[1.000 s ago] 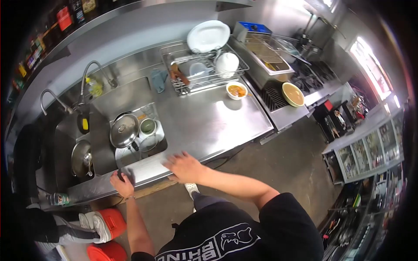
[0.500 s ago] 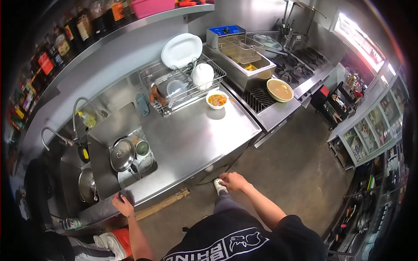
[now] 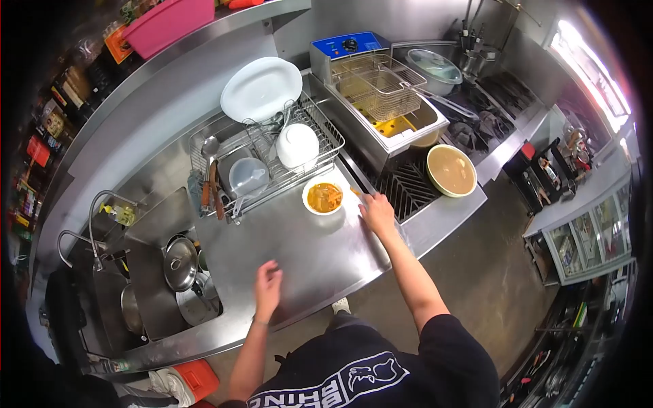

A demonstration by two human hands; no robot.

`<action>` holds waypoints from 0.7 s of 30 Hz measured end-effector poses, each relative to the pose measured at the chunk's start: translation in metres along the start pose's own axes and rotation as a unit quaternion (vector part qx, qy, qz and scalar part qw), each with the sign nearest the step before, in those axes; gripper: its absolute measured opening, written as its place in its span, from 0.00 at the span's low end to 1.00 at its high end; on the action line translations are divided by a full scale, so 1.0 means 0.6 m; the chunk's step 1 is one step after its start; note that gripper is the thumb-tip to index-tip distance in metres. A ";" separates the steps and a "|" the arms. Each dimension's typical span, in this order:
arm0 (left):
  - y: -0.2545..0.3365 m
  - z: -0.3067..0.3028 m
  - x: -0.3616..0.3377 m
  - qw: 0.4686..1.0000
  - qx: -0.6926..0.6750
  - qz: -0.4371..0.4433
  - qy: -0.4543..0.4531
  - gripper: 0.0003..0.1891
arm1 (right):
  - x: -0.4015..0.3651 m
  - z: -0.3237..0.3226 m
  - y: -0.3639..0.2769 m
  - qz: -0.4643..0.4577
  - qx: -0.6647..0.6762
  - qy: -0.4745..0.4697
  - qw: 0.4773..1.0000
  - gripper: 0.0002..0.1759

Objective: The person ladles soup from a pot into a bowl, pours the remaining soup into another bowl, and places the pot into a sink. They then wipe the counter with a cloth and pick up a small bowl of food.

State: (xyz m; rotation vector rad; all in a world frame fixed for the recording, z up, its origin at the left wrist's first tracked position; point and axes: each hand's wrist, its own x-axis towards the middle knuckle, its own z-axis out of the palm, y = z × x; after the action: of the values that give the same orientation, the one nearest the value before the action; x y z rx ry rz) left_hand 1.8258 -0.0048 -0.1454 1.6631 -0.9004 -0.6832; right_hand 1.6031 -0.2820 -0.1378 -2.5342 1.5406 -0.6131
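A white bowl (image 3: 322, 197) of orange-yellow food with soup stands on the steel counter (image 3: 245, 245), in front of the dish rack. Just right of the bowl, my right hand (image 3: 378, 213) is down at the counter with its fingers drawn together at a small, slim thing with an orange end (image 3: 355, 193). What that thing is I cannot tell. My left hand (image 3: 268, 289) hovers over the counter's front part, fingers loosely bent and apart, holding nothing.
A wire dish rack (image 3: 320, 156) holds a white oval plate (image 3: 262, 88), white bowls and utensils. Right of it stand a deep fryer (image 3: 408, 139) and a pale bowl of brown liquid (image 3: 451, 171). Pans fill the sink (image 3: 156, 299) on the left. A person's shoe (image 3: 173, 389) shows lower left.
My view has shifted right along the counter. My right hand has risen from beside my body to the bowl's right side. My left hand has left the sink's front edge.
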 end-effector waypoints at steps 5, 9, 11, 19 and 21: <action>0.058 0.149 0.161 0.982 -0.112 -0.130 -0.075 0.26 | 0.063 0.022 -0.017 -0.032 -0.048 -0.013 0.998 0.14; 0.068 0.184 0.220 0.944 -0.219 -0.232 -0.083 0.30 | 0.073 0.058 0.001 -0.034 -0.035 0.016 0.999 0.10; 0.064 0.191 0.229 0.933 -0.240 -0.254 -0.082 0.32 | 0.067 0.062 0.006 -0.030 -0.003 0.007 1.000 0.08; 0.060 0.213 0.244 0.919 -0.313 -0.222 -0.094 0.22 | 0.079 0.038 0.009 -0.087 -0.029 -0.019 0.996 0.09; 0.059 0.213 0.245 0.912 -0.330 -0.227 -0.085 0.21 | 0.090 0.012 0.015 -0.082 -0.032 -0.066 0.994 0.09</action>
State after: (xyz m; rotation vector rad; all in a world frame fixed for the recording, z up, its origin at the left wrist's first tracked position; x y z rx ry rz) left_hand 1.7958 -0.2006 -0.1437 1.1981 -0.3159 -1.3030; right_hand 1.6203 -0.3341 -0.1319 -2.7068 1.3398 -0.4101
